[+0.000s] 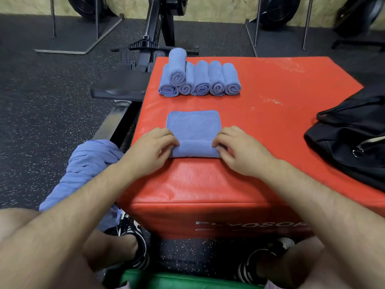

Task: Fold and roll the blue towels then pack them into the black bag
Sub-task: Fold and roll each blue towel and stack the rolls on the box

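Observation:
A folded blue towel [193,126] lies flat on the red box [270,84], its near end turned up into a short roll. My left hand [150,151] grips the roll's left end and my right hand [239,151] pinches its right end. Several rolled blue towels [200,80] stand in a row at the far left of the box, with one more lying on top of them. The black bag [350,138] lies slumped at the box's right edge, a metal ring showing on its strap.
A heap of unfolded blue towels [87,163] hangs over my left leg beside the box. A rowing machine [125,86] runs along the box's left side on the black rubber floor. More gym machines stand by the far wall. Something green [166,280] lies under me.

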